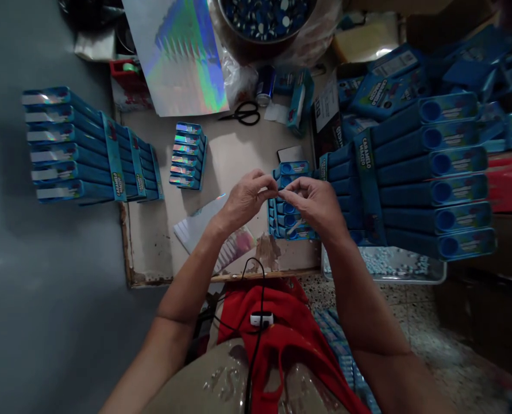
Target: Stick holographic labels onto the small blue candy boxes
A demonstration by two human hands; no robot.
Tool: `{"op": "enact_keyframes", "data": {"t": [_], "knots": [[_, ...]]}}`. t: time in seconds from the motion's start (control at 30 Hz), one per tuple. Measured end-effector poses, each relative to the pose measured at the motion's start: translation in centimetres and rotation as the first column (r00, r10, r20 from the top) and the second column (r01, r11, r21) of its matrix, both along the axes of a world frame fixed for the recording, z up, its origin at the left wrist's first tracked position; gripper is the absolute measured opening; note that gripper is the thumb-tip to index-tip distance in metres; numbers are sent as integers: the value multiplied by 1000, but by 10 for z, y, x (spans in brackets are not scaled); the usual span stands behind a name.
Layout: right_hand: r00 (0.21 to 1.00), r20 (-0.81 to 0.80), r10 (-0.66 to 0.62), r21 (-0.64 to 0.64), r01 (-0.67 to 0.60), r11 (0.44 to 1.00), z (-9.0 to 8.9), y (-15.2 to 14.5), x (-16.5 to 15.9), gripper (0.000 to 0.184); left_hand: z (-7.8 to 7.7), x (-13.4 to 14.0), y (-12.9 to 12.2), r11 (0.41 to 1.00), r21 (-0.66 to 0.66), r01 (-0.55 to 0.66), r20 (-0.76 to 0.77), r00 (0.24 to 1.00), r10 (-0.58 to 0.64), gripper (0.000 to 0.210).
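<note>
Head view, live: I have the left hand point(247, 199) and right hand point(319, 205) meeting tip to tip, fingers pinched closed on both, and I can't tell whether anything thin sits between them! The small stack of blue boxes point(287, 221) lies on the desk point(152, 244), its long axis running twelve to six o'clock, right hand nearer; from the fingers it sits just underneath, spreading toward four o'clock
</note>
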State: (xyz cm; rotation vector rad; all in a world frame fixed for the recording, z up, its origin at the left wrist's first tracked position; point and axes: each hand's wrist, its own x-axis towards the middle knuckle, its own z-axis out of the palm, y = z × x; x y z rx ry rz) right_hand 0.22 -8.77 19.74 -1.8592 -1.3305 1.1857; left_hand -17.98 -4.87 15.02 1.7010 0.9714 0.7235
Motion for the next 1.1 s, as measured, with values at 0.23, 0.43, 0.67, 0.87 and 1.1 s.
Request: {"op": "enact_keyframes", "data": {"t": [0.23, 0.43, 0.67, 0.87, 1.1], "knots": [[982, -54, -181, -32, 180, 983, 6, 0, -6, 29, -42, -2, -2, 847, -532, 8, 369, 902, 224, 73], [968, -125, -220, -67, 212, 975, -4, 4, -1, 31, -57, 7, -6, 822, -570, -2, 359, 899, 251, 57], [968, -104, -230, -65, 224, 972, -6, 10, 0, 43, -63, 19, -1, 712, -687, -145, 310, 828, 467, 67], [969, -76, -234, -58, 230, 971, -10, 12, 1, 42, -55, 17, 4, 567, -824, 24, 341, 820, 460, 61], [948, 178, -263, -2, 267, 964, -31, 24, 3, 26, -48, 28, 12, 593, -783, -189, 205, 821, 533, 45]]}}
